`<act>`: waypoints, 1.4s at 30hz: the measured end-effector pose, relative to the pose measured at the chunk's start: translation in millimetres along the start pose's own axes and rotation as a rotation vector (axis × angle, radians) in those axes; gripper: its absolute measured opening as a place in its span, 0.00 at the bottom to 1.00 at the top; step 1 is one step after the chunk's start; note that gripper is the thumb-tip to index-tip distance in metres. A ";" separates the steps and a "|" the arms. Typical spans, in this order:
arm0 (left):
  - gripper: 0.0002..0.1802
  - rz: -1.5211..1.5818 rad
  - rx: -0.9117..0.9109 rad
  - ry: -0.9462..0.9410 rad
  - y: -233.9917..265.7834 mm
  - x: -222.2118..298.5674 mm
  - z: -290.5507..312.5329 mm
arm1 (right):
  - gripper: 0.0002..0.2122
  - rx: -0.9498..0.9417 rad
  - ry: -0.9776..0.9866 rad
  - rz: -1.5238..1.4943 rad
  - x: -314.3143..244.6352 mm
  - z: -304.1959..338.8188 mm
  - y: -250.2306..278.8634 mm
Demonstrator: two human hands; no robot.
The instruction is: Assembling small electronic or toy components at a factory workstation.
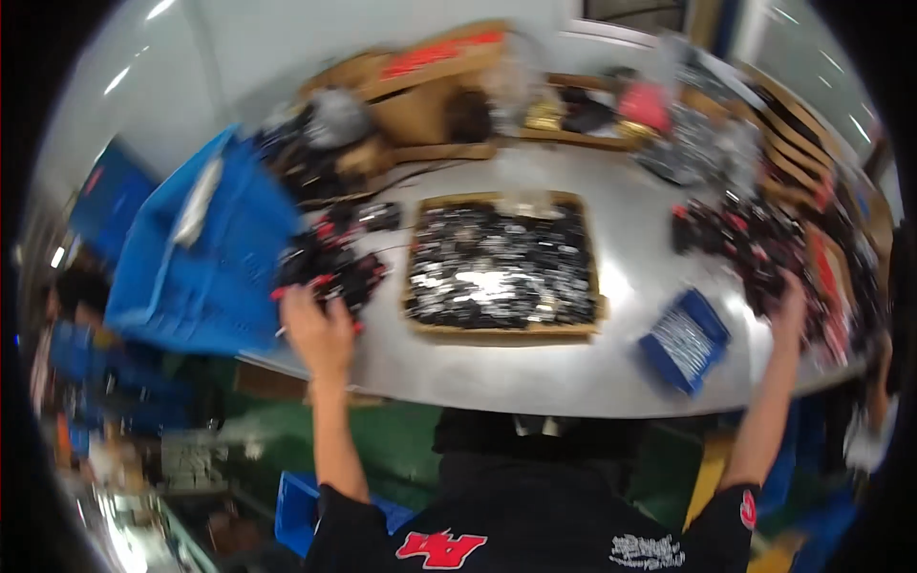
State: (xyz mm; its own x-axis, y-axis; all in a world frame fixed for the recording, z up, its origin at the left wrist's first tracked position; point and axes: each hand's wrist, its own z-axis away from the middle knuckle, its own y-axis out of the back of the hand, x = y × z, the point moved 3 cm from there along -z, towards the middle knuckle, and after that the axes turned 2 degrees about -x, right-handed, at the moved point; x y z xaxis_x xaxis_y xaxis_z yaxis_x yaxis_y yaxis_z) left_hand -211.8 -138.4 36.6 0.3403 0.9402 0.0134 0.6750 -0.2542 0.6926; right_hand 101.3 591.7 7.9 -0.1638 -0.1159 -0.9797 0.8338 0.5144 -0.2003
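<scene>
My left hand [320, 332] reaches into a loose pile of small black and red parts [334, 263] on the left of the table. Its thumb and fingers look spread, with no part clearly held. On the right, my right hand [791, 304] is at the edge of another pile of dark parts with red bits [750, 239]; its fingers are blurred and partly hidden. Between the hands lies a shallow cardboard tray [601, 310] filled with many shiny black pieces. A small blue box [686, 342] with pale, thin items inside sits nearer my right hand.
A large blue plastic crate [205, 258] stands tilted at the table's left. Open cardboard boxes [420, 105] and clear plastic bags [693, 143] line the back. More cardboard [783, 134] stands at the right. The metal tabletop [458, 363] has a curved-looking front edge.
</scene>
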 end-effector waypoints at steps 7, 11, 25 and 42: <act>0.16 0.695 -0.248 0.252 38.7 89.5 84.2 | 0.13 -0.080 0.118 -0.218 -44.4 13.1 12.8; 0.29 1.222 -0.729 0.499 65.8 151.8 93.9 | 0.23 -0.283 0.228 0.126 -59.2 172.6 -171.1; 0.21 1.994 -0.718 1.369 61.2 111.4 137.0 | 0.08 -1.087 0.672 0.802 33.3 332.2 -385.9; 0.24 1.277 -0.807 0.718 74.5 105.4 126.3 | 0.11 -0.675 0.496 1.120 86.0 175.7 -483.0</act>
State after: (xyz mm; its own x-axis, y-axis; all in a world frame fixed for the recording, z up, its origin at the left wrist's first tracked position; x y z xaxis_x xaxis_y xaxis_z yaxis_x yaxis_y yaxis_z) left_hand -43.0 -86.9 -1.4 -0.1333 0.1993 0.9708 -0.3454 -0.9275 0.1430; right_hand -222.9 184.0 22.5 0.1272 0.8596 -0.4949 0.2556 0.4537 0.8537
